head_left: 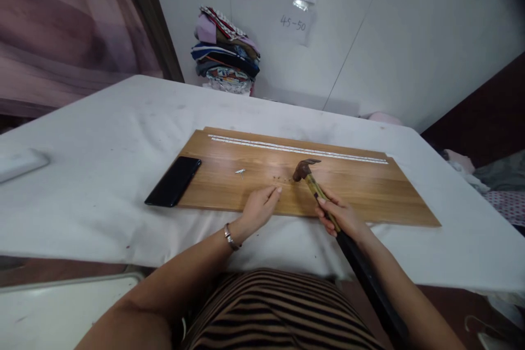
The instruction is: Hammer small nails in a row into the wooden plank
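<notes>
My right hand (338, 212) grips a claw hammer (314, 188) partway along its yellow and black handle. The hammer's rusty head is low over the wooden board (361, 191), beside a short row of small nails (283, 179); whether it touches one I cannot tell. My left hand (261, 206) rests at the board's front edge, just left of and nearer to me than the row. Its fingers are closed together; anything between them is too small or hidden to make out. A little pile of loose silvery nails (240, 171) lies on the board farther left.
A black phone (174, 181) overlaps the board's left end. Two white ruled strips (295, 149) run along its far side. White cloth covers the table (102, 175). Folded fabrics (227, 52) are stacked by the wall, and a white object (22, 164) sits at far left.
</notes>
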### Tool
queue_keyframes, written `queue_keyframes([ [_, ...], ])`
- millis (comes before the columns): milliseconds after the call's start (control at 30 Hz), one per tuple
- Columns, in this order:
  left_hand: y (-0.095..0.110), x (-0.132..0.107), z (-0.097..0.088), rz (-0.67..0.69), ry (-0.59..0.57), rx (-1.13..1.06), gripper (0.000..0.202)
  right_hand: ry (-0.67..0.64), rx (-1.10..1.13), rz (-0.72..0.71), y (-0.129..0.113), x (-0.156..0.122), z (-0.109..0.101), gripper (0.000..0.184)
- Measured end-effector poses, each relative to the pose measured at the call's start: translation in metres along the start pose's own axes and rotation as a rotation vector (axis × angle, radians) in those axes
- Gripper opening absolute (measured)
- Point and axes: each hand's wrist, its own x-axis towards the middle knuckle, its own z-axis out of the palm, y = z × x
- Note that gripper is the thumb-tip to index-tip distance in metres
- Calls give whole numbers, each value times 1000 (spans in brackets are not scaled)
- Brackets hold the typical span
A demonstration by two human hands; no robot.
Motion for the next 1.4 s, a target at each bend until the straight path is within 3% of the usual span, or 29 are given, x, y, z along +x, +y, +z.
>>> queue_keyframes([
  [133, -14, -8, -18, 28, -1, 287, 40, -14, -4, -4, 4, 3, -2, 79],
  [367, -20, -6, -12, 78, -24, 482, 35, -15, -10, 14, 3, 4, -3, 81],
  [1033, -33, -9, -9, 101, -7, 460, 36, -64, -4, 11, 2, 5, -7, 79],
  [1400, -30, -8, -10, 65, -25, 469, 39, -71, -28, 14, 3, 6, -11, 77],
])
